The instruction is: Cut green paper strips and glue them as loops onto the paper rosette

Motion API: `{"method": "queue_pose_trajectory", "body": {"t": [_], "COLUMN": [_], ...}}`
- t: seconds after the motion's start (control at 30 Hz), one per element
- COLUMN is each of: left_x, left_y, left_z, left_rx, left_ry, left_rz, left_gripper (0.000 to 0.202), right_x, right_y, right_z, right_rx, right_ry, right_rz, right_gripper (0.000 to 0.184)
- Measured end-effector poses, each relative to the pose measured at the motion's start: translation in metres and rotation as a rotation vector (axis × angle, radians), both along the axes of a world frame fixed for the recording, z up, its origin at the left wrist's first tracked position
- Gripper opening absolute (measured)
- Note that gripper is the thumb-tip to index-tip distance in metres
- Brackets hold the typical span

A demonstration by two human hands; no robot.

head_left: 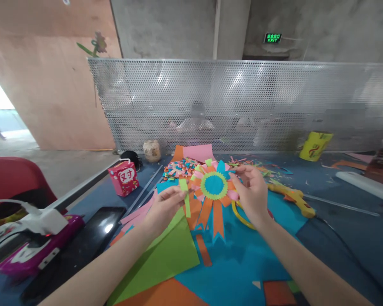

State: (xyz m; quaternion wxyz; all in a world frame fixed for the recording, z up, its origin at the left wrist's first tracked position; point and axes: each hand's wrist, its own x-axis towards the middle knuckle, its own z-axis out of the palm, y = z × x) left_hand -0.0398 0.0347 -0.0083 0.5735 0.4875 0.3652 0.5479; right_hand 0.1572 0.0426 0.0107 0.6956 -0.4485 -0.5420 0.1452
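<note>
My right hand [250, 191] grips the right edge of a paper rosette [213, 185] with a blue centre, a green scalloped ring, mixed coloured petals and orange and blue ribbon tails hanging down. It holds the rosette upright over the table. My left hand [166, 204] pinches a narrow light-green paper strip [185, 197] just left of the rosette, close to its petals. Under my left wrist lies a large green paper sheet [166, 255] on blue and orange sheets.
A yellow glue gun [292, 196] lies right of the rosette with its cord trailing off. A red carton [124, 178], a black tablet [95, 229] and a purple device [35, 250] sit at left. Paper scraps [178, 168] pile behind. A perforated metal screen [242, 106] closes the table's back.
</note>
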Motion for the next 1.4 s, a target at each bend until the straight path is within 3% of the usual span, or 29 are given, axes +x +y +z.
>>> {"method": "queue_pose_trajectory", "body": {"t": [0.17,0.27,0.33,0.47,0.6,0.77,1.03,1.23,1.4], "left_x": [0.013,0.016,0.016,0.016,0.019,0.017,0.014,0.010,0.003], "left_y": [-0.009,-0.006,-0.004,-0.007,-0.018,-0.022,-0.016,-0.009,0.004], "left_z": [-0.002,-0.004,-0.004,-0.003,-0.001,0.003,0.000,0.003,-0.003], "left_rx": [0.055,0.071,0.071,0.164,0.274,0.354,0.287,0.137,-0.032], "left_ry": [0.097,0.183,0.246,0.366,0.496,0.623,0.461,0.285,0.145], "left_rz": [-0.132,-0.061,0.013,0.023,-0.111,-0.078,-0.059,0.118,0.227], "left_gripper": [0.020,0.017,0.017,0.015,0.014,0.015,0.011,0.017,0.028], "right_x": [-0.005,-0.007,-0.005,0.002,0.007,0.008,0.014,0.017,0.025], "right_y": [0.002,0.005,0.006,0.006,0.006,0.006,0.013,0.018,0.024], "right_z": [-0.010,-0.015,-0.013,-0.004,0.001,0.000,-0.007,-0.013,-0.015], "right_rx": [0.025,-0.014,-0.045,-0.157,-0.339,-0.462,-0.556,-0.546,-0.554], "right_ry": [0.000,-0.031,-0.047,-0.159,-0.294,-0.265,-0.069,-0.161,-0.393], "right_rz": [0.119,0.257,0.276,0.174,0.299,0.384,0.431,0.339,0.149], "right_gripper": [0.016,0.018,0.020,0.023,0.029,0.035,0.034,0.040,0.040]}}
